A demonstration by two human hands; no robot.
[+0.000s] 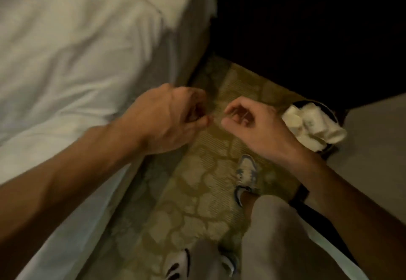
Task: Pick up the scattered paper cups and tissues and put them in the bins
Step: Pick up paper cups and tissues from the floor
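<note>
My left hand [173, 117] and right hand [254, 125] hang close together above the patterned carpet [197, 196] beside the bed [77, 48]. The fingers of both hands are curled and the thumbs point toward each other, but the blur keeps me from telling whether they pinch anything. White tissues [312, 125] are heaped in the dark bin [330, 112] just right of my right hand, spilling over its rim.

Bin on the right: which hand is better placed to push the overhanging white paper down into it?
Right, probably. The right hand hovers just beside the bin and its paper; the left hand is farther off, by the bed.
</note>
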